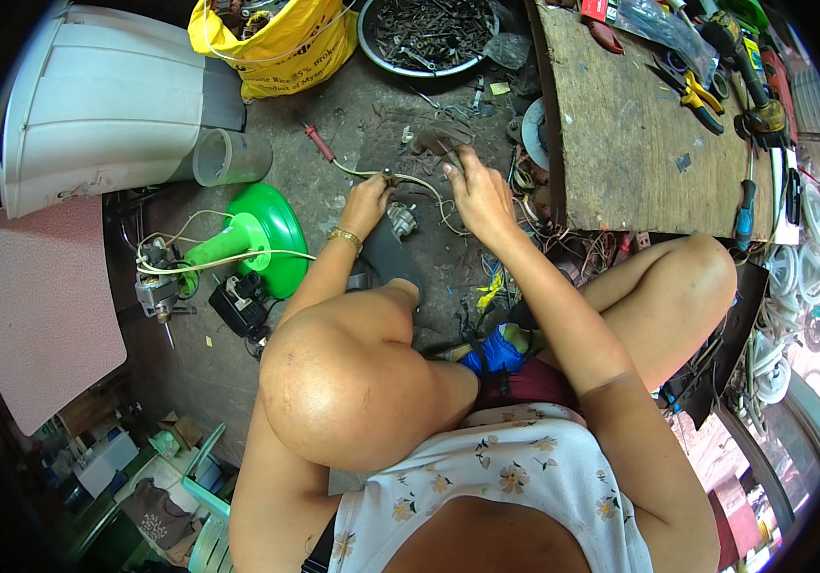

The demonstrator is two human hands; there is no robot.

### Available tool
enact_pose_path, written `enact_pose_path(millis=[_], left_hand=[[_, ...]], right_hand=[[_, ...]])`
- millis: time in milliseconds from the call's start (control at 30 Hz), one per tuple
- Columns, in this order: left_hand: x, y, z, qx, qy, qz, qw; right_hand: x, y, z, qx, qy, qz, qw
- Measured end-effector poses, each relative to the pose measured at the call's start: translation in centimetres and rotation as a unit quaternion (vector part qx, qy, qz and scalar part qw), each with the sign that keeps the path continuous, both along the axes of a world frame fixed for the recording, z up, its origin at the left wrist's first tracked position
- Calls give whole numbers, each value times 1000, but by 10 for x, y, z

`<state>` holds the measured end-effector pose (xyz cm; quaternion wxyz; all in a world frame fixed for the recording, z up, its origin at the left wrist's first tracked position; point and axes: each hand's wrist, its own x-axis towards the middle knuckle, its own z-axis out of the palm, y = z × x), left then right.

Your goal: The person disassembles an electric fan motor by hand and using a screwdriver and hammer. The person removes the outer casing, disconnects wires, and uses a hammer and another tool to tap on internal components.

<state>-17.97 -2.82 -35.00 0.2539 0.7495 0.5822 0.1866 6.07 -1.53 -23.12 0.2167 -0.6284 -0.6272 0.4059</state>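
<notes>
Out in front of my knees, my right hand point(482, 199) is closed round a tool that looks like a hammer point(436, 141); its brownish metal head is smeared by motion. Just left of it and lower, my left hand point(366, 204) pinches a small dark metal piece point(390, 177) against the floor, too small to name. A cream cable point(424, 184) runs past the fingertips, from a red-handled soldering iron point(318, 142). Beside my left wrist lies a small silver motor point(403, 220), next to my grey-socked foot point(388, 253).
To the left are a green fan stand point(281, 234), a black transformer-like part point(236, 304), a clear tub point(233, 158) and a white bin point(105, 115). A yellow bag point(276, 48) and a basin of screws point(429, 67) stand ahead. A wooden table point(649, 143) holds tools at right.
</notes>
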Motion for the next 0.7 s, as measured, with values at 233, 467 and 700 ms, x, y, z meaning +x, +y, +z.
enact_pose_path(millis=[233, 467, 700], left_hand=[[1, -3, -3, 18, 14, -14, 1000], [4, 0, -6, 16, -10, 7, 1000], [-12, 25, -15, -90, -307, 225, 920]], right_hand=[[0, -1, 0, -4, -2, 1, 1000], [5, -5, -4, 5, 0, 9, 1000], [17, -10, -5, -15, 42, -33, 998]])
